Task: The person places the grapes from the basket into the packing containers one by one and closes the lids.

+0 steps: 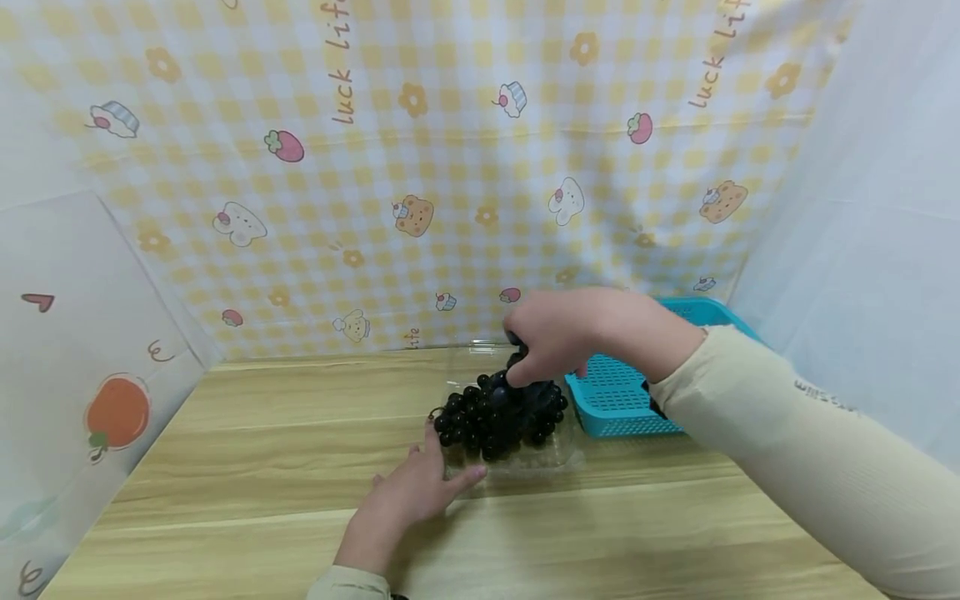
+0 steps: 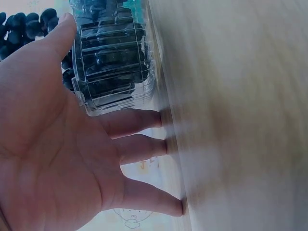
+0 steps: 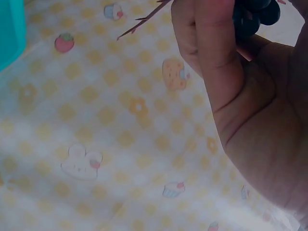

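Note:
Dark grapes [image 1: 480,421] fill a clear plastic box [image 1: 557,460] on the wooden table in the head view. My right hand [image 1: 558,333] is above them, its fingers curled around dark grapes, with some visible by the thumb. In the right wrist view, a bare reddish stem [image 3: 144,19] sticks out past the curled fingers, and several grapes [image 3: 252,19] show beside the palm. At the box's near left corner is my left hand [image 1: 412,492], fingers straight and spread. The left wrist view shows its thumb against the box's ridged side [image 2: 113,57] and other fingertips on the table.
A blue-green plastic basket [image 1: 618,423] stands to the right of the box, partly hidden by the right forearm. Behind is a yellow-checked cloth [image 1: 450,167] with printed figures. White sheets [image 1: 870,250] hang at the sides. Bare wooden tabletop [image 1: 285,467] lies to the left.

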A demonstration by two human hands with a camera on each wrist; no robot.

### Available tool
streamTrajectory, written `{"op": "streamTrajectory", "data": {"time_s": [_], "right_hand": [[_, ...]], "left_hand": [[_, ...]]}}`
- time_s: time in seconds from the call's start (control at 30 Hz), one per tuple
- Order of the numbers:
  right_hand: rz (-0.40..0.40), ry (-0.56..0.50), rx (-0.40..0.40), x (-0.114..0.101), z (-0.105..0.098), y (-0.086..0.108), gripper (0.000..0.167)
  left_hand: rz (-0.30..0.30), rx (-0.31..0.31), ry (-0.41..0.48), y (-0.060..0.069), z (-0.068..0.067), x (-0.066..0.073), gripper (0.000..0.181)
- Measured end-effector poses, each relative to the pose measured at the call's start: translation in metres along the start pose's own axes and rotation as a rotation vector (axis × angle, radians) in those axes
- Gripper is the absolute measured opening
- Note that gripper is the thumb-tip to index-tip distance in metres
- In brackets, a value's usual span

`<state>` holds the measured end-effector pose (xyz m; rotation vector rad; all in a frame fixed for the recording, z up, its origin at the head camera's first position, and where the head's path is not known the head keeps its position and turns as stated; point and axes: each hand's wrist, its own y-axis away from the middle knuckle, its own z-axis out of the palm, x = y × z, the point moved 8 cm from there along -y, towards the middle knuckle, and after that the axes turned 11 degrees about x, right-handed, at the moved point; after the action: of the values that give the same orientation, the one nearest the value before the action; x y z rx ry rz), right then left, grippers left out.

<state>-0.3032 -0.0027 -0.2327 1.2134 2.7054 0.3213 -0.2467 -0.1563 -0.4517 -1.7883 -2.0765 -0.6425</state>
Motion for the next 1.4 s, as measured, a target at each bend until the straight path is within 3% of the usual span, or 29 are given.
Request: {"op": "streamTrajectory", "data": {"time_s": [0.23,0.43,0.77,1.0,1.23,1.4], "right_hand": [[-0.063,0.02,0.001,-0.027,0.03,-0.018,0.059],[-0.116,0.048,0.052,-0.037,0.051,-0.028,0.06],[-0.094,-0.036,-0.013,-0.018,0.081,-0.027,0.061],[-0.048,-0.024,-0.041,0.001,0.102,-0.026,0.067],[-0.008,0.033,0.015,0.023,0.121,-0.024,0.068],[-0.014,0.086,0.055,0.027,0.131,-0.019,0.061]], "left_hand": [[0.0,0.004,0.0,-0.001,0.0,-0.001,0.132],[-0.002,0.009,-0.003,-0.002,-0.001,-0.001,0.134],[0.005,0.011,0.003,-0.002,-0.001,-0.001,0.133],[-0.003,0.008,-0.001,-0.001,-0.001,0.001,0.133],[0.008,0.009,-0.007,0.001,-0.002,0.0,0.131],[0.009,0.011,-0.006,0.0,0.0,0.0,0.131]]}}
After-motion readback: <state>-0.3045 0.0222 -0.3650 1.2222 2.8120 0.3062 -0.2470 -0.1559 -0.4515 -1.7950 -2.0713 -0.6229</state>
